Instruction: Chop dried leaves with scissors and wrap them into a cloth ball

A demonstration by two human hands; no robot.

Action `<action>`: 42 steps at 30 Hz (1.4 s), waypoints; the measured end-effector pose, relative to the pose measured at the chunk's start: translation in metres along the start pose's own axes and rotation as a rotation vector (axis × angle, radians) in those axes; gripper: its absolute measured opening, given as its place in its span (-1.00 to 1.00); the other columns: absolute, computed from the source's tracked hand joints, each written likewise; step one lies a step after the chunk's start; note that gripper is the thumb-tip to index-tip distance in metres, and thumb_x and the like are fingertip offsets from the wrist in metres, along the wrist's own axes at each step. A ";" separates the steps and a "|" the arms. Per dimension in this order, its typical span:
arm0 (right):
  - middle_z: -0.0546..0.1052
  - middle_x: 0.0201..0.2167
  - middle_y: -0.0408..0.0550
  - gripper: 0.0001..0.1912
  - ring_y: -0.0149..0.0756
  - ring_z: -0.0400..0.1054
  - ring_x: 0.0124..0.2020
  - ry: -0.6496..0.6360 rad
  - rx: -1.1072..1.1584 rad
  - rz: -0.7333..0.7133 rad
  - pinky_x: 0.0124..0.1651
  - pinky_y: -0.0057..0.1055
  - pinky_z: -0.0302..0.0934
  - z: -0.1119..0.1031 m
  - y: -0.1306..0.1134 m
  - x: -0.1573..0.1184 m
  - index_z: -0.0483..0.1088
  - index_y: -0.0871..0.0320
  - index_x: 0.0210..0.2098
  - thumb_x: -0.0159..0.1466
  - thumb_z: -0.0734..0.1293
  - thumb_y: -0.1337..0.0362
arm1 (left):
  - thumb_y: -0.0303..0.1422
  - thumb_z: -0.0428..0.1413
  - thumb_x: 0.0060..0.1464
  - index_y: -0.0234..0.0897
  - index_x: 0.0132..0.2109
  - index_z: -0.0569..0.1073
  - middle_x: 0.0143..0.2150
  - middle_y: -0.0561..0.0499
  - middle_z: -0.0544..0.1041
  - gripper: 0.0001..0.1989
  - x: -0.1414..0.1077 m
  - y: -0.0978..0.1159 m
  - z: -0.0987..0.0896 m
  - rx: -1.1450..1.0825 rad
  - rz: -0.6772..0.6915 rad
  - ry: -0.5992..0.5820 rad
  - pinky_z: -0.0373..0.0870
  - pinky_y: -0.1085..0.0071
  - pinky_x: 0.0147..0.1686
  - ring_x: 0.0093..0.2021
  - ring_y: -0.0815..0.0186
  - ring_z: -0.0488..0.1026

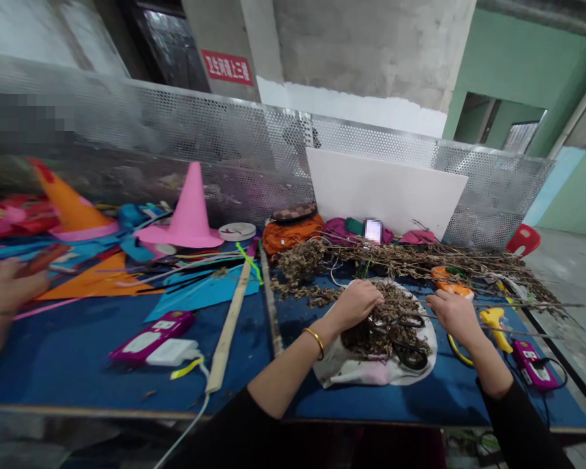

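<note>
My left hand (359, 303), a gold bangle at its wrist, is closed on the dried plant's brittle leafy part. My right hand (452, 314) pinches the bare stem of the same dried plant (395, 303) farther right. Below lies a white round sheet (328, 370) on the table, heaped with brown crumbled leaves (366, 342). Black-handled scissors (413, 357) rest among the leaves; their blades are hidden. Behind my hands a long bundle of dried stems (449, 260) stretches across the table.
Wooden stick (228, 326), purple power strips (153, 335) (534, 365) and a yellow glue gun (495, 326) lie on the blue table (102, 387). Pink (194, 212) and orange (71, 202) felt hats stand left, near a co-worker's blurred hand (10, 303). A perforated metal screen (215, 150) stands behind.
</note>
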State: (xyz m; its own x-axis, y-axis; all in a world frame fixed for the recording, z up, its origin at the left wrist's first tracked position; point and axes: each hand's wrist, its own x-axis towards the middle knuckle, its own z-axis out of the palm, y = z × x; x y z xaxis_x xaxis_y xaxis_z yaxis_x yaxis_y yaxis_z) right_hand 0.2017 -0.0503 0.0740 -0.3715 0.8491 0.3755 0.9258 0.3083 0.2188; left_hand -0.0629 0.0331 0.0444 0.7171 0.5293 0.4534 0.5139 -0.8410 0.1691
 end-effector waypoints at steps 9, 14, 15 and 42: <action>0.48 -0.41 -0.11 -0.68 -0.40 0.31 -0.41 -0.040 0.045 0.025 -0.41 -0.44 -0.12 -0.004 0.013 0.001 0.48 0.08 -0.25 0.38 0.11 0.19 | -0.31 -0.08 0.23 -0.23 -0.31 0.50 -0.34 -0.02 0.51 -0.72 -0.008 -0.007 0.005 -0.155 -0.062 -0.034 0.23 0.39 -0.24 -0.26 0.27 0.35; 0.50 -0.37 -0.09 -0.68 -0.38 0.35 -0.36 -0.059 0.040 0.015 -0.38 -0.47 -0.05 -0.008 0.020 0.001 0.49 0.07 -0.20 0.38 0.12 0.18 | -0.36 -0.10 0.22 -0.25 -0.31 0.50 -0.31 -0.05 0.54 -0.71 -0.014 -0.013 0.010 -0.176 -0.080 -0.014 0.24 0.35 -0.19 -0.24 0.24 0.35; 0.51 -0.36 -0.08 -0.68 -0.38 0.36 -0.35 -0.066 0.034 0.013 -0.37 -0.48 -0.04 -0.008 0.020 0.002 0.49 0.07 -0.19 0.38 0.12 0.18 | -0.37 -0.11 0.23 -0.25 -0.30 0.50 -0.31 -0.05 0.54 -0.71 -0.015 -0.014 0.011 -0.190 -0.084 -0.005 0.24 0.35 -0.18 -0.24 0.24 0.35; 0.49 -0.38 -0.09 -0.71 -0.36 0.32 -0.36 -0.038 -0.026 0.018 -0.32 -0.46 -0.03 -0.007 0.032 0.010 0.48 0.06 -0.20 0.36 0.12 0.25 | -0.39 -0.15 0.22 -0.27 -0.24 0.47 -0.23 -0.06 0.54 -0.71 -0.015 -0.020 0.030 -0.348 -0.141 0.011 0.28 0.35 -0.09 -0.16 0.27 0.41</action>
State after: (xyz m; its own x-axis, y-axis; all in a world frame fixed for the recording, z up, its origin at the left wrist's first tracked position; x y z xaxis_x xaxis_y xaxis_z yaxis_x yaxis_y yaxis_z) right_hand 0.2274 -0.0352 0.0909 -0.3512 0.8705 0.3448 0.9300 0.2818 0.2359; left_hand -0.0697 0.0459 0.0078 0.6450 0.6426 0.4135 0.4148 -0.7489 0.5168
